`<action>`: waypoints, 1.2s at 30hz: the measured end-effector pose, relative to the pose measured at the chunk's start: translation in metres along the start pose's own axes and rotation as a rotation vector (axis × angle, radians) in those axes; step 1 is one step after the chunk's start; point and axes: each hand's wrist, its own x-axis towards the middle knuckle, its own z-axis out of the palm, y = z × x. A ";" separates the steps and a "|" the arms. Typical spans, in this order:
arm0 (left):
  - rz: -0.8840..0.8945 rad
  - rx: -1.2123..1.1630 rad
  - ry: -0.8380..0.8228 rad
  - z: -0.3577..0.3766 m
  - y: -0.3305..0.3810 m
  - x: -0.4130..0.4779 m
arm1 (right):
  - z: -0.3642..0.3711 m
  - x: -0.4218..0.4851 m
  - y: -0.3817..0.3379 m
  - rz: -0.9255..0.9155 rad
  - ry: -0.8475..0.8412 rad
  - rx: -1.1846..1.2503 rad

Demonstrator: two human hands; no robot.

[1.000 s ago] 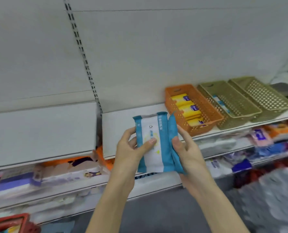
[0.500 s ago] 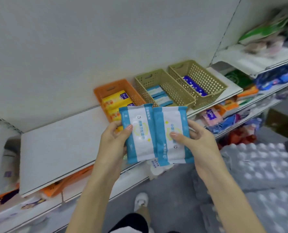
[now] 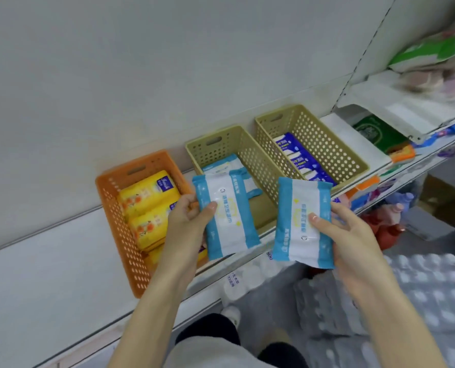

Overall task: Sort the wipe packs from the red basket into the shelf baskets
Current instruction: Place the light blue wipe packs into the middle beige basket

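I am holding one blue-and-white wipe pack in each hand, both clear of the baskets. My left hand (image 3: 189,221), at the middle of the frame, is gripping the left wipe pack (image 3: 226,216) by its left edge, thumb lying across the front and fingers curling behind. In the picture this pack is covering the front part of the middle beige basket (image 3: 221,143), where pale blue packs (image 3: 221,163) of the same kind are lying.

My right hand (image 3: 353,235), right of centre, is pinching the right wipe pack (image 3: 300,221) at its right edge, thumb on the printed face. This pack is hanging just below the front corner of the right beige basket (image 3: 327,144), which is holding a row of dark blue packs (image 3: 292,152).

The two packs are apart, not touching. At centre left the orange basket (image 3: 114,208) is holding yellow packs (image 3: 146,197). All three baskets are sitting side by side on the white shelf (image 3: 48,261).
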 end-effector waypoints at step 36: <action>0.039 -0.418 0.706 0.017 -0.022 0.012 | 0.002 0.185 -0.043 -0.053 -0.327 -0.173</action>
